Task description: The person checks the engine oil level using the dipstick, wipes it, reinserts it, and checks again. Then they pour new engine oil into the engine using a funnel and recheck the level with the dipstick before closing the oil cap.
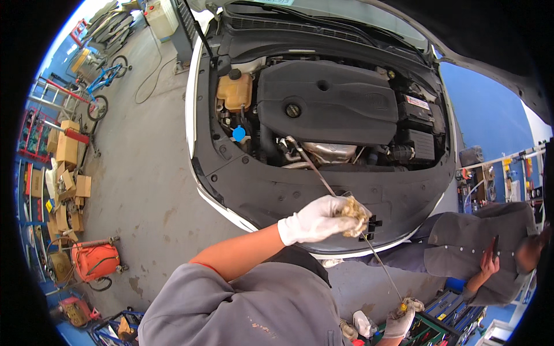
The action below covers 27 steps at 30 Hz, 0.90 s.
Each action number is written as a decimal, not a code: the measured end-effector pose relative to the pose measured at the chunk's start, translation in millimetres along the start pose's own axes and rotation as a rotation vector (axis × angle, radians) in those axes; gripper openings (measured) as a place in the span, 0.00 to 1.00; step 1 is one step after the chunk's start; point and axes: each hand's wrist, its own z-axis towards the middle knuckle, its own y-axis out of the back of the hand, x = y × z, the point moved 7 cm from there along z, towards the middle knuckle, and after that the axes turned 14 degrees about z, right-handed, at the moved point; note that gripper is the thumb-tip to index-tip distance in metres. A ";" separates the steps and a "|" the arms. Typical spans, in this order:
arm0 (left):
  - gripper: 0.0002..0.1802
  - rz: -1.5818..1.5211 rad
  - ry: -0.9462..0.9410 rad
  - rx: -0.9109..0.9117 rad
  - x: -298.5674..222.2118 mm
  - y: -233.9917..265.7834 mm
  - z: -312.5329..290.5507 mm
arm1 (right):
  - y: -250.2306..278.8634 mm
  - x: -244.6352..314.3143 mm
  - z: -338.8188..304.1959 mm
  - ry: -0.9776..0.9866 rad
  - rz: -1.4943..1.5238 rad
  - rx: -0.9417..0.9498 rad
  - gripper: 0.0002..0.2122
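1. Presently, the left hand (311,225), in a white glove, is curled closed around a crumpled, stained rag (354,218) at the centre of the frame, over the front edge of the engine bay.
2. At the lower right, the right hand (398,324), also gloved, has its fingers bent in at the yellow handle (403,307) of a thin metal rod (382,266). The rod slants from there up to the rag; another length of rod continues beyond the rag toward the engine, and I cannot tell whether both are one piece.
3. Left of the black engine cover (326,104), an amber tank (234,92) stands with its black cap (235,74) on; its fluid level cannot be made out. Just below it in the frame sits a blue cap (239,134).
4. A black battery (415,115) sits at the right of the bay.
5. Near the right hand, at the lower right, a tool tray (440,324) holds assorted tools, too small to identify.
6. Cardboard boxes (68,149) are piled at the left edge, their contents unclear.
7. At the right, another person (470,248) holds a dark, flat object (495,249).
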 end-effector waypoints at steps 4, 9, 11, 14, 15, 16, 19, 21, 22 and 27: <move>0.12 0.118 -0.020 -0.016 -14.3 -11.4 13.5 | -9.1 -6.6 48.7 -0.177 -0.047 0.085 0.13; 0.19 0.601 0.026 0.008 -30.0 -3.1 34.1 | -13.5 -25.6 99.5 -0.314 -0.100 -0.018 0.19; 0.13 0.609 -0.020 -0.078 -38.1 1.5 39.3 | -23.5 -34.8 107.5 -0.366 -0.042 -0.020 0.17; 0.13 0.686 -0.013 -0.105 -42.6 12.9 47.5 | -41.8 -40.3 114.3 -0.372 -0.036 0.007 0.17; 0.15 0.710 0.021 -0.082 -41.3 18.1 49.9 | -50.5 -44.7 112.7 -0.431 -0.049 0.086 0.18; 0.17 0.734 0.069 -0.053 -38.4 22.5 52.0 | -53.9 -48.7 111.7 -0.480 -0.063 0.093 0.19; 0.17 0.668 0.142 -0.069 -35.0 39.0 58.7 | -61.7 -43.6 117.5 -0.344 0.089 0.112 0.12; 0.16 0.629 0.147 -0.074 -35.2 48.5 63.2 | -69.0 -35.2 119.5 -0.208 0.088 0.249 0.07; 0.16 0.608 0.148 -0.071 -34.8 51.6 65.1 | -71.4 -29.9 119.3 -0.141 0.086 0.315 0.06; 0.16 0.596 0.097 -0.067 -36.7 66.2 77.1 | -80.3 -22.0 118.1 -0.170 0.157 0.502 0.07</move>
